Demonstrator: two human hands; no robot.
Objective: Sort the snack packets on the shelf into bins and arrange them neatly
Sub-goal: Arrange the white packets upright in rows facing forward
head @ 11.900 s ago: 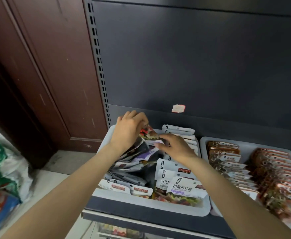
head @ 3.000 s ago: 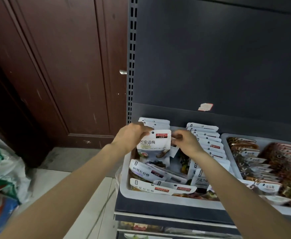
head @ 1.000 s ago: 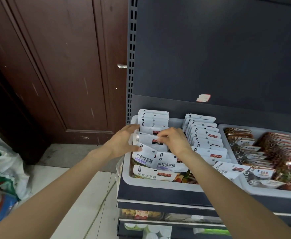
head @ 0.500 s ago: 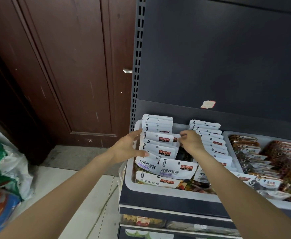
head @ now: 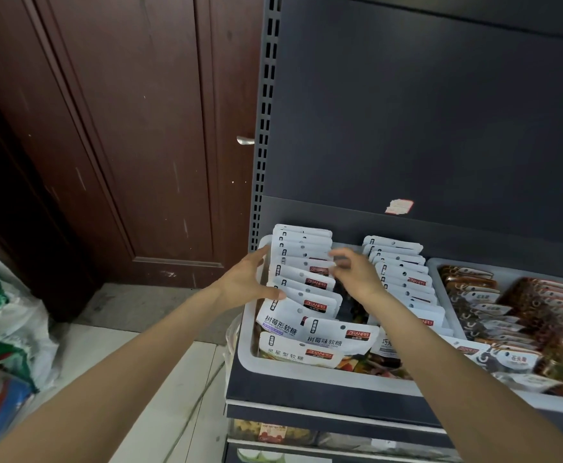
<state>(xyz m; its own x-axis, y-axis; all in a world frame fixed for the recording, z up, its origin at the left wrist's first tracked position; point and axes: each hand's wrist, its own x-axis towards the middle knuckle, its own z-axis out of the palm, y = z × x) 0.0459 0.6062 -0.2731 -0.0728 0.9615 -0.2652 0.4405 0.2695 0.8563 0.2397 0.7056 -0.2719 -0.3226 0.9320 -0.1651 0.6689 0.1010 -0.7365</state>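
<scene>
White snack packets (head: 302, 262) stand upright in two rows inside a pale grey bin (head: 250, 359) on a dark shelf (head: 307, 401). The left row runs from the back wall toward the front, where three packets (head: 320, 335) with printed labels lie slanted and overlapping. The second row (head: 403, 275) fills the right side of the same bin, with a dark gap between the rows.

The left hand (head: 245, 282) is against the left edge of the left row, fingers spread and fairly straight, its grip wide, thumb touching a packet near the middle of the row. The right hand (head: 355, 270) hovers over the gap between the rows, fingers loosely curled, blurred; whether its grip holds anything cannot be told.

Just to the right, a second bin (head: 440, 262) holds rows of brown and reddish packets (head: 540, 315). A dark back panel (head: 423, 111) rises behind, bearing a torn sticker (head: 399, 206). A brown wooden door (head: 123, 128) stands to the left, and a white and green sack (head: 6, 315) sits on the floor.
</scene>
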